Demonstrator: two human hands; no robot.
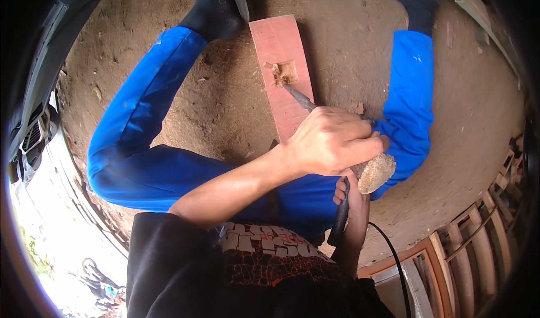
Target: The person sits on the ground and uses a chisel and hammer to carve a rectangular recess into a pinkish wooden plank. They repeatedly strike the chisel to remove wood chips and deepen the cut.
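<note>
1. The reddish board (pixel 281 42) lies on the bare ground (pixel 208 104) at the upper centre of the frame, between the blue trouser legs. Its long axis runs from top to bottom, the lower end leaning slightly right.
2. A rough recess (pixel 288 70), with loose chips at its left side, is cut into the board's face about midway along.
3. The left hand (pixel 337 141), right of centre, has its fingers wrapped around a chisel (pixel 301 97). The shaft slants up and left, its tip at the recess's lower edge; the frayed butt (pixel 378 173) points lower right.
4. The right hand (pixel 357 199), just below the butt in the frame, is curled around a dark handle (pixel 340 222); I cannot tell what its far end carries.
5. From both hands the board lies up and left; the left hand is nearer.
</note>
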